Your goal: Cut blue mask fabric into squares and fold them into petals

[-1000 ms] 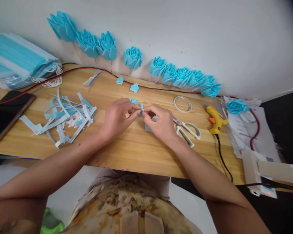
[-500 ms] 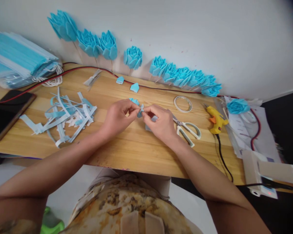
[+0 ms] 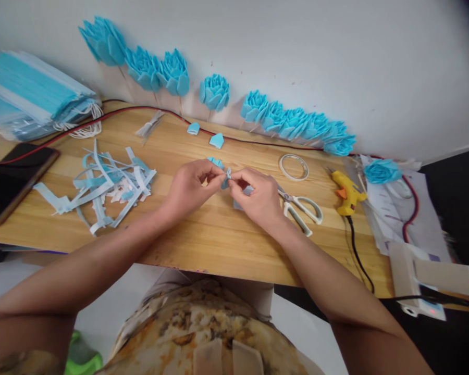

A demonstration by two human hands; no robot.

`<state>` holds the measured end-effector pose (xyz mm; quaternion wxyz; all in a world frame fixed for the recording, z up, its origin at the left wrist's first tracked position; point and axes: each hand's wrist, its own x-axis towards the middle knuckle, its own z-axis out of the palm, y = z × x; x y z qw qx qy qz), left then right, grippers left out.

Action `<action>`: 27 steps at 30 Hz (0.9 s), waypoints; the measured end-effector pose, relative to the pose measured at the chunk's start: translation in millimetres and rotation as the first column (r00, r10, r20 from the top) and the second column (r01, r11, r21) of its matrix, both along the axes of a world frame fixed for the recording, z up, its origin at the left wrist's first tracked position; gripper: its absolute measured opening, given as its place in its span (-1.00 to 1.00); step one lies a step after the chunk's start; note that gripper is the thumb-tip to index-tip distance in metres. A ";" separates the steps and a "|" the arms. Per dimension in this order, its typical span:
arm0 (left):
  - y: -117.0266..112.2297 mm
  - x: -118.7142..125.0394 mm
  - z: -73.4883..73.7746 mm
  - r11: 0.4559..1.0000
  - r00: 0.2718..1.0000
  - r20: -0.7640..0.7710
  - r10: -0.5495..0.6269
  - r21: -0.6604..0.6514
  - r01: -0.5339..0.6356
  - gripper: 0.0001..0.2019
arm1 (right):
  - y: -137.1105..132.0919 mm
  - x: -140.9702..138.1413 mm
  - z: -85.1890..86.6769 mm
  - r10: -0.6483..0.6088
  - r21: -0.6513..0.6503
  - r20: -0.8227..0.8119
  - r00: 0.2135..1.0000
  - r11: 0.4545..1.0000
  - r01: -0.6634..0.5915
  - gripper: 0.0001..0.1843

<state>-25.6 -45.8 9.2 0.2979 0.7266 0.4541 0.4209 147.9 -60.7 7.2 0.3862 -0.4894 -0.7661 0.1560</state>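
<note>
Between my fingertips, above the middle of the wooden table (image 3: 214, 250), is a small blue fabric piece (image 3: 228, 175). My left hand (image 3: 195, 185) pinches it from one side and my right hand (image 3: 256, 195) from the other. Just beyond my left fingers lies another blue piece (image 3: 214, 162). A paler blue piece (image 3: 240, 203) shows partly from under my right hand. Two folded blue petals, a left petal (image 3: 193, 128) and a right petal (image 3: 217, 140), rest farther back. White-handled scissors (image 3: 303, 208) lie beside my right hand, their tips hidden behind it.
Blue fabric flowers (image 3: 214, 92) line the wall. Cut strips (image 3: 97, 182), a phone (image 3: 15, 179) and stacked face masks (image 3: 39, 88) lie left. At right are a tape roll (image 3: 294, 167), a yellow glue gun (image 3: 346, 192) and a power strip (image 3: 426, 307). A red-black cable (image 3: 250, 141) crosses the back.
The whole view has shifted very slightly. Both hands keep their pinch on the small blue fabric piece, with hardly any movement.
</note>
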 end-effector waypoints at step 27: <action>10.5 -60.4 41.1 0.957 0.960 -0.003 0.281 0.078 -0.280 -0.87 | 18.9 10.8 -7.6 -0.095 -0.401 -0.366 0.926 0.914 -0.065 -0.80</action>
